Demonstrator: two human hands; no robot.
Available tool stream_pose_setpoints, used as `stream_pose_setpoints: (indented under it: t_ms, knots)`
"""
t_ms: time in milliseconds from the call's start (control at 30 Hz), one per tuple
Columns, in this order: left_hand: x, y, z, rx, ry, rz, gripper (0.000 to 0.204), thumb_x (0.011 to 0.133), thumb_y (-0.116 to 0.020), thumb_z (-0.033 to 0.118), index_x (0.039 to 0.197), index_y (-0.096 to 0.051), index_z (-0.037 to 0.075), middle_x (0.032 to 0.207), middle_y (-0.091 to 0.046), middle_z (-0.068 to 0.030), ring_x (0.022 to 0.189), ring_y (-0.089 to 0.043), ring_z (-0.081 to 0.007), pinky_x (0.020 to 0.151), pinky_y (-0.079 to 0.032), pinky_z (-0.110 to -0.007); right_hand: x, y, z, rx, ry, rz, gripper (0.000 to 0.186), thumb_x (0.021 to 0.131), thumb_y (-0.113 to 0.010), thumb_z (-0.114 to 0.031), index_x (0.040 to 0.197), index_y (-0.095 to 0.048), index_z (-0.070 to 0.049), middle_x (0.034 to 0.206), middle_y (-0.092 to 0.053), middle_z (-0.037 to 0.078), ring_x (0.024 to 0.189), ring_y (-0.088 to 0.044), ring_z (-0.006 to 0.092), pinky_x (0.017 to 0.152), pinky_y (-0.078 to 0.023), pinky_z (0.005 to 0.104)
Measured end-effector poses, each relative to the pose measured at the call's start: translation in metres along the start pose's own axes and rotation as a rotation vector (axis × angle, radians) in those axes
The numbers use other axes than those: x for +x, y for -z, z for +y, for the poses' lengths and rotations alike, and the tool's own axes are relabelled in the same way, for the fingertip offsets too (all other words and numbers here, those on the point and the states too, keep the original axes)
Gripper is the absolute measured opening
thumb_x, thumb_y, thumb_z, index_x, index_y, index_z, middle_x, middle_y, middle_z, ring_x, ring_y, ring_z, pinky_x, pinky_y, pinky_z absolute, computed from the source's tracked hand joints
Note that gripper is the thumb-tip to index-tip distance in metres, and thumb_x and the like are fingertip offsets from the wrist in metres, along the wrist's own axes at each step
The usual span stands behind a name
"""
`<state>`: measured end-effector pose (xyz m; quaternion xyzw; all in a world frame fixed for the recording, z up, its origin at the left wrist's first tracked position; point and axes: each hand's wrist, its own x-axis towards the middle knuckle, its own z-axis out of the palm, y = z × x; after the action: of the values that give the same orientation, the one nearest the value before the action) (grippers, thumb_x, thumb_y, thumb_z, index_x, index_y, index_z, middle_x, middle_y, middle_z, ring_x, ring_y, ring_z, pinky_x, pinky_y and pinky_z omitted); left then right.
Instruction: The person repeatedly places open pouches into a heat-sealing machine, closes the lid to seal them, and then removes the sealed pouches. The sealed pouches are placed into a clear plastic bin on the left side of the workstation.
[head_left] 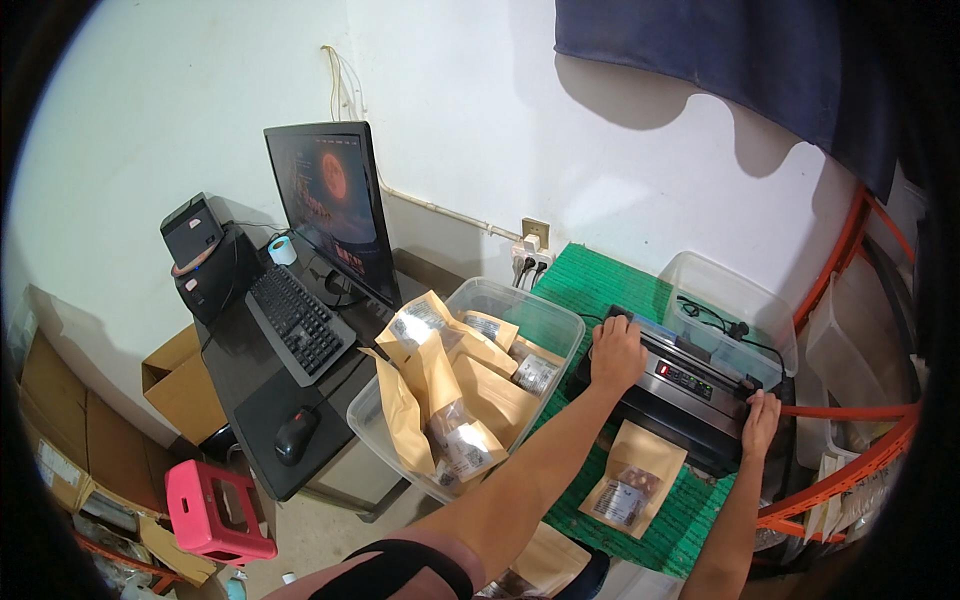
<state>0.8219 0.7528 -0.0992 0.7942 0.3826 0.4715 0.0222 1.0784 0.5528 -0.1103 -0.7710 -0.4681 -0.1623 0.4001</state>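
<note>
A black and silver vacuum sealer (680,372) with a small lit red display sits on the green ribbed table top (590,270). My left hand (618,350) is closed over its left end, fingers curled on the far edge. At the opposite end, my right hand (761,425) grips the corner near the lid. One brown kraft pouch (634,478) with a clear window and white label lies flat against the sealer's front; whether its top edge reaches inside cannot be seen. Left of my forearm, a clear plastic bin (566,325) holds several similar pouches (455,400), partly heaped above the rim.
Behind the sealer stands another clear bin (700,275) with a black cable. An orange metal rack (850,480) borders the right side. On the left, a dark desk carries a monitor (335,200), keyboard (295,320) and mouse (294,437). A pink stool (215,512) stands below.
</note>
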Motion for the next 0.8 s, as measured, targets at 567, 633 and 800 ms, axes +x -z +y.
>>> stream_pose_setpoints:
  t_ms: [567,633,800]
  knots:
    - [0.0,-0.005,-0.005,0.027,-0.048,0.006,0.011,0.071,-0.065,0.014,0.079,-0.057,0.01,0.09,-0.056,-0.0098,0.095,-0.055,-0.0303,0.083,-0.039,-0.045,-0.001,-0.002,0.005,-0.051,-0.006,-0.017,0.041,0.099,-0.043,-0.029,0.074,-0.064,-0.005,0.086,-0.062,0.015,0.092,-0.054,0.0353,0.082,-0.041,0.0456]
    - [0.001,-0.003,-0.004,0.001,-0.038,0.009,0.011,0.072,-0.065,0.012,0.079,-0.058,0.009,0.09,-0.056,-0.0097,0.095,-0.054,-0.0297,0.084,-0.039,-0.044,-0.001,-0.001,0.001,-0.054,-0.008,-0.01,0.043,0.1,-0.042,-0.03,0.073,-0.064,-0.005,0.085,-0.062,0.014,0.09,-0.054,0.035,0.082,-0.041,0.0464]
    - [0.002,-0.003,-0.003,0.028,-0.025,-0.011,0.01,0.071,-0.065,0.012,0.078,-0.059,0.009,0.09,-0.056,-0.0095,0.095,-0.054,-0.0288,0.085,-0.039,-0.044,0.0,0.001,-0.003,-0.042,-0.027,-0.02,0.044,0.1,-0.041,-0.031,0.074,-0.064,-0.004,0.084,-0.061,0.014,0.089,-0.053,0.0349,0.082,-0.04,0.0463]
